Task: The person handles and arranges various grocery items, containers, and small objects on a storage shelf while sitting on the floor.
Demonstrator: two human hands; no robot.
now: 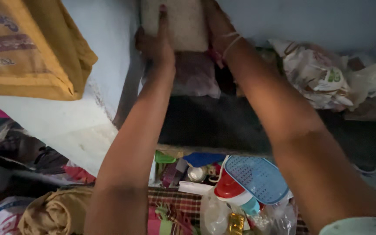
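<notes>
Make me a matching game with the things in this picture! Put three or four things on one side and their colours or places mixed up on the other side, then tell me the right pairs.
Things:
1. pale bag
2. cloth bag
3. perforated plastic lid
4. crumpled cloth

Colour or place:
A. blue, lower right of middle
B. held up between left hand and right hand
C. mustard, bottom left
D. yellow, hanging at top left

Pairs: 1-B, 2-D, 3-A, 4-C
</notes>
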